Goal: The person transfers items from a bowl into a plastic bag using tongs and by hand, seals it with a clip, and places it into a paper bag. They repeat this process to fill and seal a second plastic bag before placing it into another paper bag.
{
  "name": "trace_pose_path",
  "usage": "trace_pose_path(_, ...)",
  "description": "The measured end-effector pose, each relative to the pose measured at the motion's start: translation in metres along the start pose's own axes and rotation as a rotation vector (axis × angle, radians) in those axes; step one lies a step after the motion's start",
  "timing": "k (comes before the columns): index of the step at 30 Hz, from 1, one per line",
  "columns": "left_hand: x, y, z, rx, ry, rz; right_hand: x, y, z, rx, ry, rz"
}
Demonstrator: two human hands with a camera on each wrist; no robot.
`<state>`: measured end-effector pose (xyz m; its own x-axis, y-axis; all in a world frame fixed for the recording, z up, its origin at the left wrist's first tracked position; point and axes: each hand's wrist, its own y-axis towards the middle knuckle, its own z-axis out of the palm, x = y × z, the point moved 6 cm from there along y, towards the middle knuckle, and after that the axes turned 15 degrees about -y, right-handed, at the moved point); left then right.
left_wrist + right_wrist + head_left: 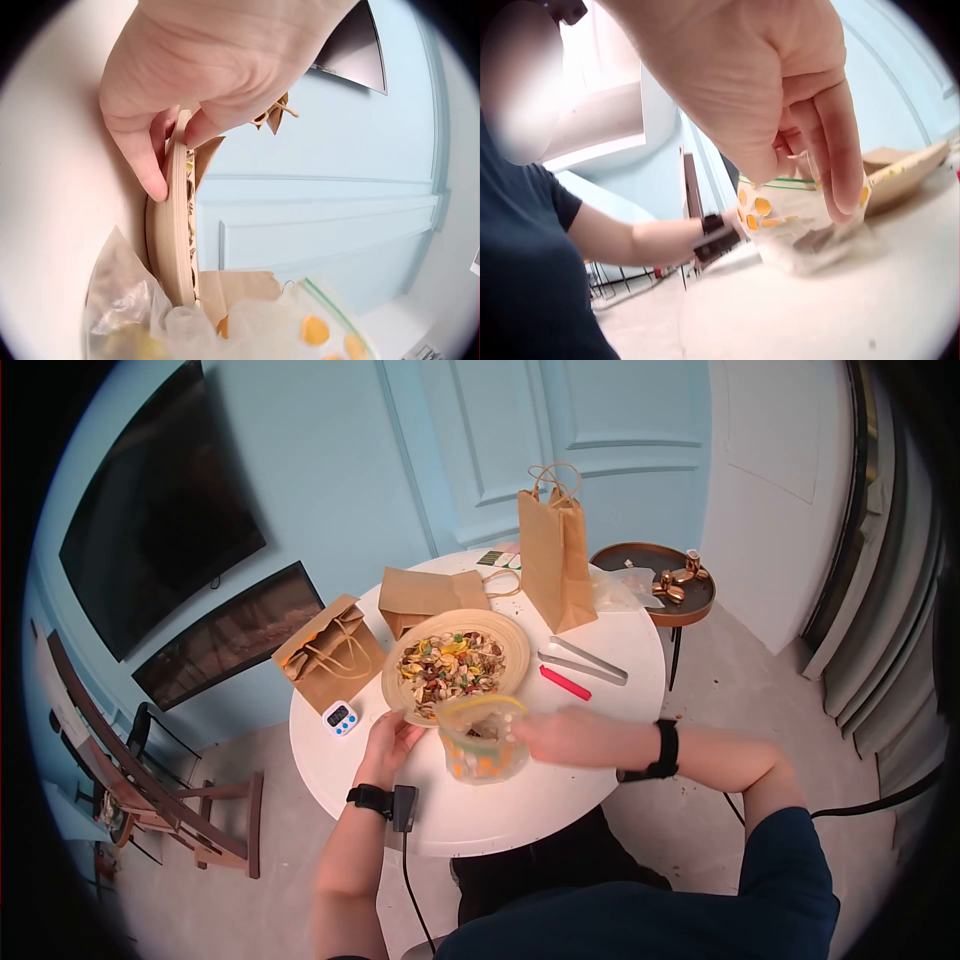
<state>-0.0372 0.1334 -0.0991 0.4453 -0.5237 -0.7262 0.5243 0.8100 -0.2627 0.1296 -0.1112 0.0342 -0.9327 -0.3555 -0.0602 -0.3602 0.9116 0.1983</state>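
Note:
A round light-wood plate [516, 640] on the white table bears a mix of flat dried pieces [455, 668] in cream, yellow, red and green. My left hand [392, 742] grips its near-left rim; in the left wrist view a thumb and fingers pinch the plate's edge [174, 232]. Just in front of the plate stands a clear zip bag [478, 762] with orange dots and a green seal line, its mouth apart and some contents inside. My right hand [560, 737] pinches the bag's right edge, blurred in the head view. Curled fingers [841, 161] overlap the bag in the right wrist view.
Metal tongs [585, 660] and a red stick-like object [565, 683] lie right of the plate. A white timer [340, 718] is at the left. Brown paper bags stand [553, 560] and lie [425, 592] behind, another [335, 655] left. A side table [640, 555] stands beyond.

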Motion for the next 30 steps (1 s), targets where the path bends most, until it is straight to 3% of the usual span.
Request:
trace_pose_path(1, 0.001, -0.001, 0.000, -0.003, 0.008, -0.007, -0.003, 0.006, -0.013, -0.008, -0.003, 0.000)
trace_pose_path(3, 0.002, -0.001, 0.000, -0.009, 0.018, -0.001, -0.011, 0.012, -0.053, -0.288, 0.119, 0.022)
trace_pose_path(6, 0.010, 0.004, -0.006, 0.000, 0.020, 0.005, 0.000, 0.017, -0.073, -0.176, 0.072, -0.014)
trace_pose_path(9, 0.005, 0.003, -0.010, -0.035, 0.053, 0.013, -0.004, 0.021, -0.117, -0.289, 0.150, 0.009)
trace_pose_path(11, 0.005, -0.008, -0.009, -0.085, 0.089, 0.019, -0.009, 0.025, -0.113, -0.313, 0.180, -0.039)
trace_pose_path(13, -0.034, -0.051, 0.016, -0.130, 0.443, 0.787, -0.009, 0.025, -0.107, -0.184, 0.178, -0.020)
trace_pose_path(14, -0.044, -0.090, 0.055, 0.085, 0.460, 0.843, -0.010, 0.026, -0.107, -0.189, 0.174, -0.019)
trace_pose_path(15, -0.057, -0.114, 0.070, 0.090, 0.460, 0.846, -0.011, 0.024, -0.105, -0.212, 0.234, -0.015)
trace_pose_path(17, -0.060, -0.155, 0.118, 0.513, 0.876, 0.921, -0.013, 0.024, -0.100, -0.223, 0.292, -0.014)
trace_pose_path(18, -0.066, -0.165, 0.127, 0.505, 0.869, 0.918, -0.013, 0.024, -0.097, -0.235, 0.306, -0.032)
trace_pose_path(20, -0.062, -0.171, 0.144, 0.513, 1.325, 0.869, -0.009, 0.023, -0.095, -0.238, 0.326, -0.059)
trace_pose_path(23, -0.071, -0.158, 0.136, 0.523, 1.438, 0.708, -0.002, 0.017, -0.104, -0.218, 0.326, -0.045)
trace_pose_path(25, -0.079, -0.159, 0.135, 0.552, 1.414, 0.707, -0.005, 0.011, -0.110, -0.211, 0.372, 0.000)
trace_pose_path(27, -0.089, -0.164, 0.133, 0.432, 1.318, 0.603, -0.017, 0.009, -0.107, -0.178, 0.344, 0.042)
trace_pose_path(30, -0.098, -0.178, 0.138, 0.443, 1.263, 0.663, -0.028, 0.008, -0.098, -0.114, 0.311, 0.105)
